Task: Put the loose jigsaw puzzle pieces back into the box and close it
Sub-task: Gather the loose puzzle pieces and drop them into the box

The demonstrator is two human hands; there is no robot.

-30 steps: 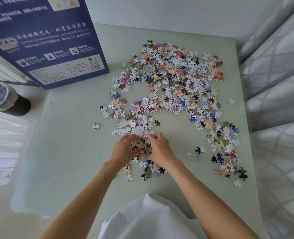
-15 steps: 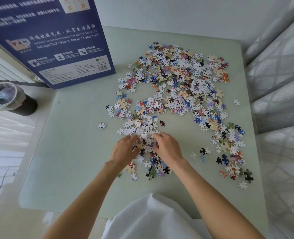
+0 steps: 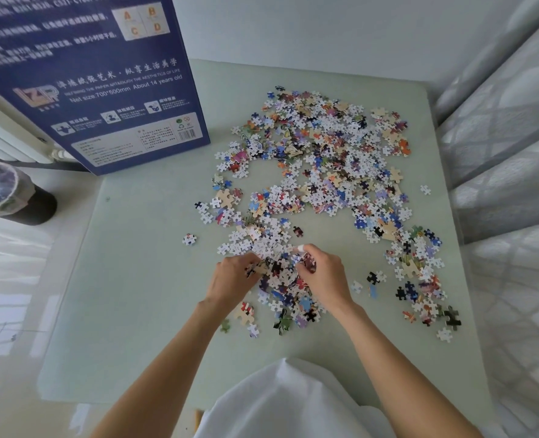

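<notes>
Loose jigsaw puzzle pieces (image 3: 325, 159) lie spread over the pale green table (image 3: 141, 279), thickest at the back and trailing down the right side. A small heap of pieces (image 3: 282, 279) sits between my hands near the front middle. My left hand (image 3: 233, 278) curls its fingers round pieces at the heap's left edge. My right hand (image 3: 323, 273) grips a bunch of pieces at the heap's right edge. The dark blue puzzle box (image 3: 91, 80) stands tilted at the table's back left corner, its printed face toward me; its opening is hidden.
A single piece (image 3: 189, 239) lies apart to the left of the heap. A bin with a plastic liner (image 3: 6, 192) stands on the floor at the left. A white radiator (image 3: 6, 134) is behind the box. Pale curtains (image 3: 508, 153) hang along the right side.
Both hands have stayed at the front heap, closing in and gathering pieces between them. The camera has tilted slightly, so the table and box sit lower in view.
</notes>
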